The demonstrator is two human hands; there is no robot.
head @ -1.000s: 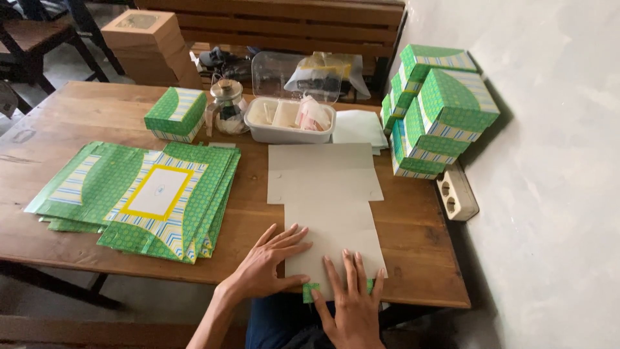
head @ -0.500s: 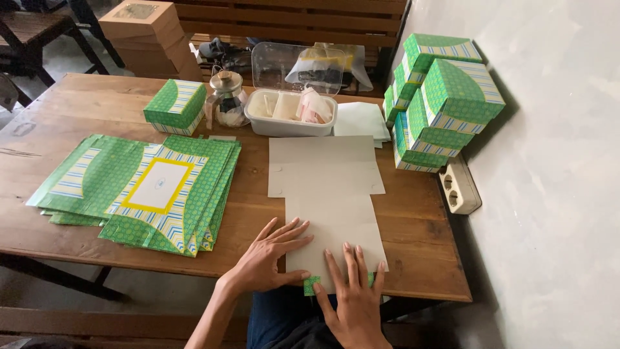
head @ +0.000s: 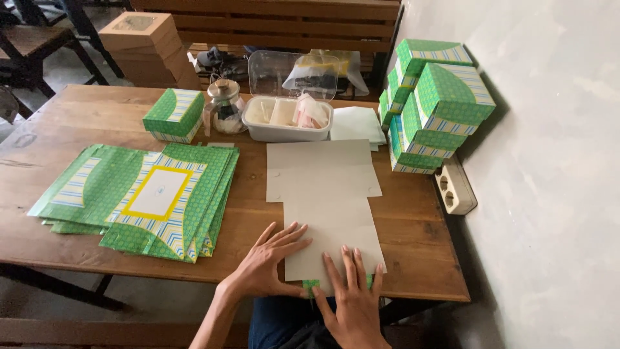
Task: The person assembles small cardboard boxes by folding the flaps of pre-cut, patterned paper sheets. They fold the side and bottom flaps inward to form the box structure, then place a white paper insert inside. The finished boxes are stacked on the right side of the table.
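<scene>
A flat unfolded box blank [head: 326, 187] lies plain grey side up on the wooden table [head: 84, 116], reaching to the near edge. Its green printed side shows at a small folded flap under my fingers. My left hand [head: 271, 258] rests flat on the blank's near left corner, fingers spread. Beside it, my right hand [head: 352, 294] presses flat on the near edge of the blank. Neither hand grips anything.
A pile of several flat green blanks [head: 142, 194] lies at the left. A single folded green box [head: 173, 115], a glass jar [head: 225, 115] and a white tray [head: 287, 119] stand behind. Stacked green boxes [head: 433, 103] and a power strip [head: 453, 189] sit by the right wall.
Both hands stay pressed on the near end of the blank, almost unmoved; the view has shifted slightly.
</scene>
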